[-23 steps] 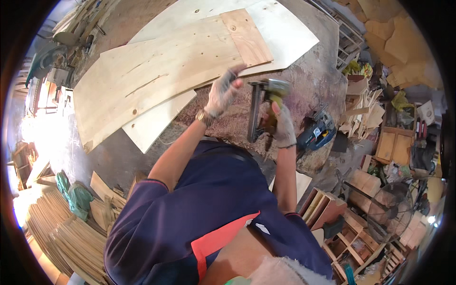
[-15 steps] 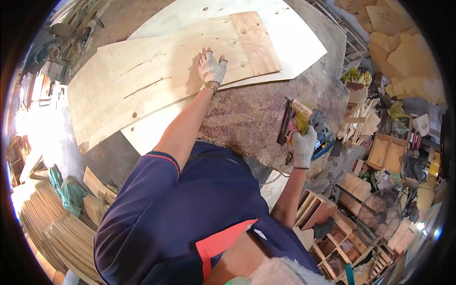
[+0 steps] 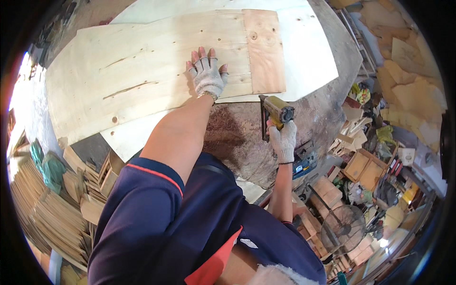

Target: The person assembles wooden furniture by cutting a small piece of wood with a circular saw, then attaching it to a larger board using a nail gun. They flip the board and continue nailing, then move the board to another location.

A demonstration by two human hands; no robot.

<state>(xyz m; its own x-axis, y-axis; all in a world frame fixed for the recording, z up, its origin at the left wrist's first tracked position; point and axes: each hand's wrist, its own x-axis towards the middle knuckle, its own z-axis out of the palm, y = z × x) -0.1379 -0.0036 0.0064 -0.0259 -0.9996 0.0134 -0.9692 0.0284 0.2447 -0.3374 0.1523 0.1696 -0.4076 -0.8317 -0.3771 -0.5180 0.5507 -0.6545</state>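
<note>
My left hand (image 3: 207,73), in a grey fingerless glove, lies flat with fingers spread on a large pale plywood sheet (image 3: 133,76) on the workbench. A smaller, browner plywood piece (image 3: 265,50) lies on the sheet just right of that hand. My right hand (image 3: 282,140), also gloved, grips a yellow nail gun (image 3: 274,111) held upright over the bare brown bench top (image 3: 237,137), just below the sheets' near edge.
A white board (image 3: 308,57) lies under the plywood at the right. Stacks of thin wood strips (image 3: 47,213) lie at the lower left. Wooden boxes and offcuts (image 3: 361,166), a floor fan (image 3: 344,230) and clutter fill the floor at the right.
My left hand moved up from beside the nail gun and now presses flat on the plywood. My right hand swung the nail gun right, then back toward the sheet's edge.
</note>
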